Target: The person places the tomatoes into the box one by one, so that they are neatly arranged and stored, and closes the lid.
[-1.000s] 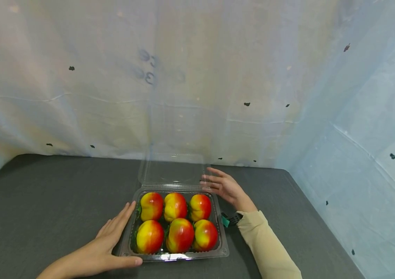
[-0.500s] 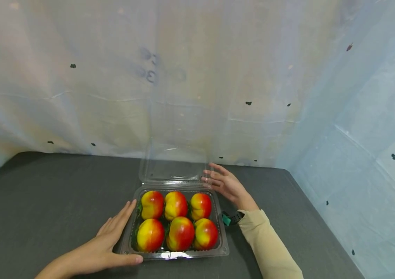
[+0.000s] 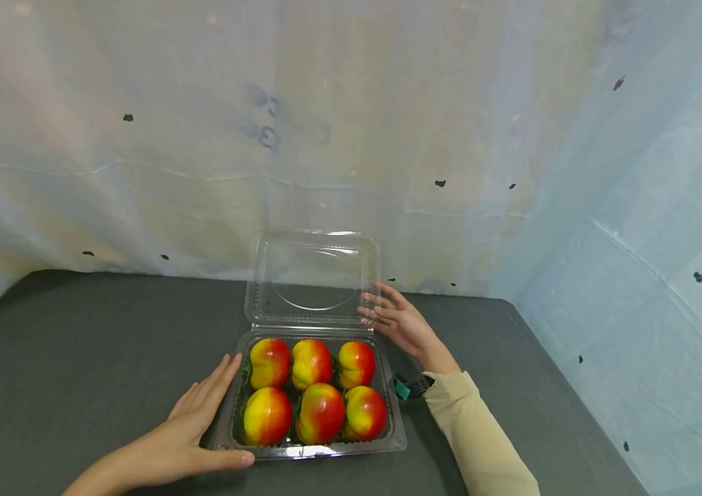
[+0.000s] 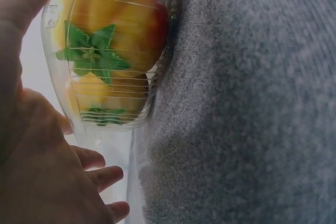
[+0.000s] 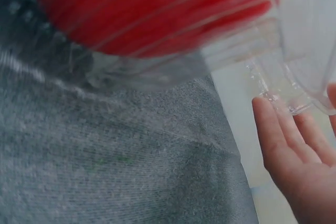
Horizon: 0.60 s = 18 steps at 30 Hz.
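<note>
A clear plastic clamshell box (image 3: 310, 452) stands on the grey table with its hinged lid (image 3: 313, 275) raised at the back. Several glossy red-and-yellow fruits (image 3: 319, 413) fill it in two rows. Green star-shaped leaves (image 4: 97, 56) cap them in the left wrist view. My left hand (image 3: 186, 434) spans the box's left side, fingers extended along the wall and thumb at the front left corner. Fingers of my right hand (image 3: 409, 331) are spread at the lid's right edge, partly seen through the clear plastic. In the right wrist view the fingertips (image 5: 262, 108) meet the lid's rim.
Dark grey cloth covers the table (image 3: 109, 331). Translucent plastic sheeting (image 3: 351, 138) with small dark marks hangs behind it, and a similar sheet (image 3: 654, 275) closes off the right side. A dark band (image 3: 414, 389) with a green piece circles the right wrist.
The lid has tilted up from leaning far back to a steeper angle, its top edge rising in view. My right hand has moved slightly upward with it. The left hand stays put.
</note>
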Each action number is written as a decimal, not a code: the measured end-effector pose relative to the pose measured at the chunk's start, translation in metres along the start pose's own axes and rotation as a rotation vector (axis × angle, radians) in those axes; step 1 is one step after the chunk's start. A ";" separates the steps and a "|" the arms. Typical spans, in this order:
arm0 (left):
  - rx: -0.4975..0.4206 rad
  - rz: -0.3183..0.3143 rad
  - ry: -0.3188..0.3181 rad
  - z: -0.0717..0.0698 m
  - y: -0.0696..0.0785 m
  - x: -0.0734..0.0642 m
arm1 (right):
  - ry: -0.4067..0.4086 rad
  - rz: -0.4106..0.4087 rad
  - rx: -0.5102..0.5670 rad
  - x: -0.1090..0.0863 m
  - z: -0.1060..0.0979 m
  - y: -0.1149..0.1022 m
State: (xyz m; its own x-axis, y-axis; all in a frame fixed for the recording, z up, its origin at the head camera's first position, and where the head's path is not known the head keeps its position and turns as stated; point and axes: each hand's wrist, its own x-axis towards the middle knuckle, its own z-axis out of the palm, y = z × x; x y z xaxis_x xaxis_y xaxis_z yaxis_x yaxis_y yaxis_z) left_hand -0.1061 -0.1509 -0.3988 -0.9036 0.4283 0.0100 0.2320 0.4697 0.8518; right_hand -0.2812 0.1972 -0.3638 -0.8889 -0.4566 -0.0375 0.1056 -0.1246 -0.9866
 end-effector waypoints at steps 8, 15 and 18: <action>0.043 -0.007 0.009 0.001 0.002 0.002 | -0.032 -0.044 -0.001 -0.005 -0.002 -0.002; 0.056 -0.019 0.007 0.001 0.003 0.003 | -0.066 -0.068 -0.013 -0.005 -0.003 -0.005; 0.050 -0.018 0.012 0.001 0.002 0.004 | -0.065 -0.066 -0.007 -0.005 -0.003 -0.006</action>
State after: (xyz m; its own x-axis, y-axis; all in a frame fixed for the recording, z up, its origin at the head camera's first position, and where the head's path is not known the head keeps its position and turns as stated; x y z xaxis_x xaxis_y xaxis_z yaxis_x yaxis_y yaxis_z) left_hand -0.1087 -0.1478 -0.3971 -0.9118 0.4107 0.0015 0.2335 0.5154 0.8246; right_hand -0.2789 0.2033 -0.3581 -0.8630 -0.5038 0.0382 0.0439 -0.1500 -0.9877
